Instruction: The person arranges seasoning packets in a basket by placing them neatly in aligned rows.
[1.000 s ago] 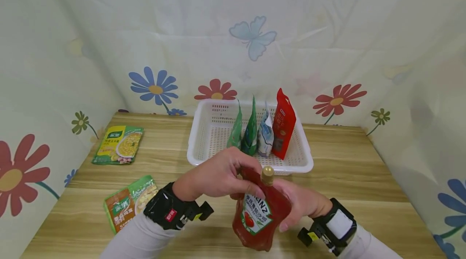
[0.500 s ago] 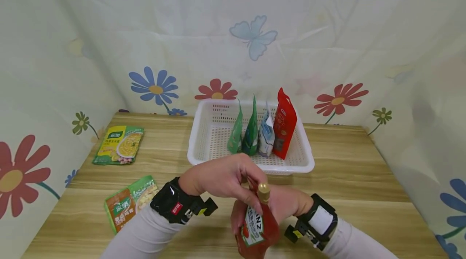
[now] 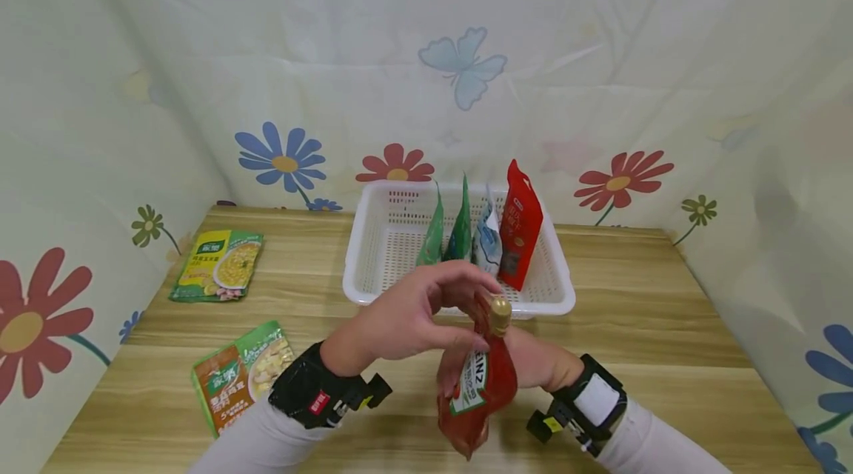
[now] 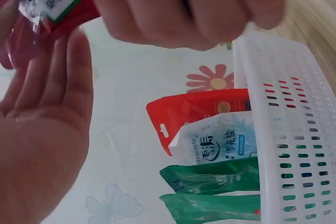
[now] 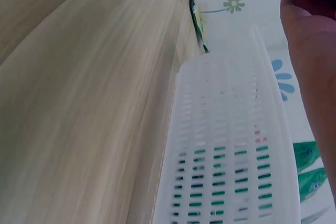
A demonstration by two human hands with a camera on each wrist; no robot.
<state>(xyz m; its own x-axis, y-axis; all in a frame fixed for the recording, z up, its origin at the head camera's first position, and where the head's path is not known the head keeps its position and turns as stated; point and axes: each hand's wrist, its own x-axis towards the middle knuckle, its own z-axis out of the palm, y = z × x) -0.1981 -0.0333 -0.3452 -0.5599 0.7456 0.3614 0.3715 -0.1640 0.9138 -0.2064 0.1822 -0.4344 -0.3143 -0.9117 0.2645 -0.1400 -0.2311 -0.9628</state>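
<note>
Tabletop (image 3: 673, 333) bears one basket (image 3: 360, 252), two flat packets (image 3: 216, 266); right hand (image 3: 533, 361) holds pouch (image 3: 498, 379).

free: basket's (image 3: 360, 255) left end, surface (image 3: 640, 326) rightward | in the way: four upright packets (image 3: 461, 229), near wall (image 3: 536, 308), left grip (image 3: 416, 318)

one left hand (image 3: 409, 315) and one right hand (image 3: 533, 359) are here. there is one ketchup pouch (image 3: 501, 381), with one gold cap (image 3: 500, 315) and one label (image 3: 473, 382) in sight. one white basket (image 3: 355, 252) holds two green packets (image 3: 433, 233) (image 3: 461, 231), one white-and-blue packet (image 3: 489, 244) and one red packet (image 3: 522, 228), four in all. on one wood-grain table (image 3: 626, 333) lie one yellow-green packet (image 3: 216, 266) and one brown-green packet (image 3: 233, 379), so two there and six packets altogether. two black straps (image 3: 309, 384) (image 3: 593, 392) and two pale sleeves (image 3: 269, 433) (image 3: 666, 441) show. the printed cloth (image 3: 320, 29) shows one blue butterfly (image 3: 464, 68), two green flowers (image 3: 147, 224) (image 3: 697, 212) and three big red flowers (image 3: 18, 331) (image 3: 395, 164) (image 3: 620, 184).
</note>
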